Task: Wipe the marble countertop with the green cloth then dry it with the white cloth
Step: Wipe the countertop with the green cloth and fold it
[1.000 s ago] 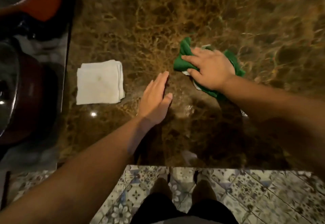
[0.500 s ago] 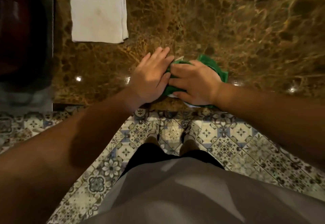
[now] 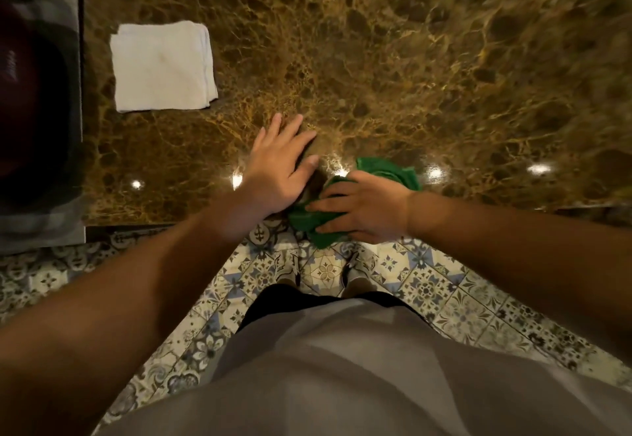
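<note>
We are standing at the marble countertop (image 3: 393, 59), looking down at our two hands. Our right hand (image 3: 362, 211) is closed around the green cloth (image 3: 390, 172), with the fingers curled over it and the cloth bunched up under the palm. The cloth sits right at the front edge of the counter, and a bit of it hangs over the edge above the patterned floor (image 3: 444, 299). Half a second ago our left hand (image 3: 277, 169) was pressed against the cloth too, right beside the right hand. Now it has lifted away and lies open and flat on the stone just beside the cloth, holding nothing. A second ago the cloth was farther back on the counter, so it has been pulled toward us to the front edge. We think this means one wiping stroke has just ended at the edge. The white cloth (image 3: 163, 65) is folded in a neat square near the left side of the counter, well apart from both hands, and it looks untouched. So we think we are in the wiping part, and the drying part has not begun. We can see bright spots of light on the shiny stone, but we cannot tell how much of it is wet. Next we would probably push the green cloth back over the stone, or put it down and reach for the white one.
</note>
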